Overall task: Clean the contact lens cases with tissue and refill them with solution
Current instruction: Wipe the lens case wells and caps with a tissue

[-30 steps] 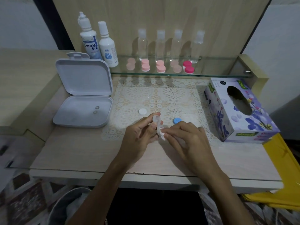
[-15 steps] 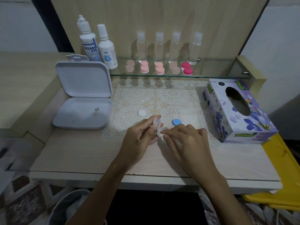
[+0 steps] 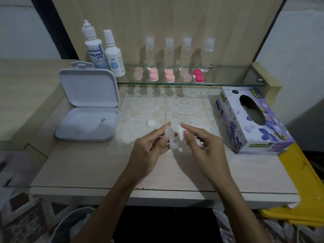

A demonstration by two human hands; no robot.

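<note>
My left hand [image 3: 149,146] pinches a clear two-well contact lens case [image 3: 171,137] above the lace mat, both open wells facing me. Just to its right, my right hand [image 3: 201,144] holds a crumpled white tissue [image 3: 180,133] between thumb and fingertips, slightly apart from the case. A loose white cap [image 3: 151,123] lies on the mat to the left of the case. Two solution bottles [image 3: 105,53] stand at the back left. The blue cap is hidden behind my hands.
An open white box [image 3: 87,109] with two small lenses sits at the left. A tissue box [image 3: 249,120] stands at the right. On the glass shelf [image 3: 228,81] are several pink lens cases [image 3: 169,76] and clear bottles [image 3: 168,53]. A yellow object [image 3: 301,181] lies at the right edge.
My left hand has turned the case so its wells face me. My right hand has drawn the tissue out of the case and slightly to the right.
</note>
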